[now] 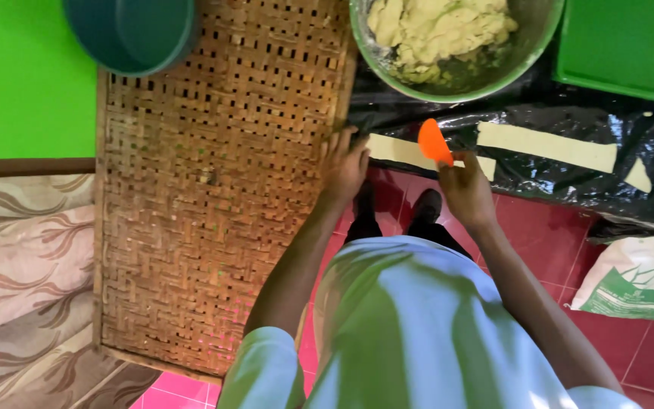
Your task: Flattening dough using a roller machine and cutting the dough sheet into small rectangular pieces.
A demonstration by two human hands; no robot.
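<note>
Left hand (344, 163) rests flat, fingers spread, on the woven tray's (213, 197) edge; right hand (465, 189) pinches an orange scraper (434, 142) beside it. Dough bowl (456, 45) is cut off.

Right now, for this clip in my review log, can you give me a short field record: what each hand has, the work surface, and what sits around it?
left hand: left hand rests at the edge of the woven bamboo tray, near a pale dough strip
right hand: right hand holds an orange plastic scraper
surface: black plastic sheet carrying further pale strips
bowl: green metal bowl holding pale lumpy dough
other: teal round tub on the tray's far corner; white and green sack on the red tiled floor
</note>
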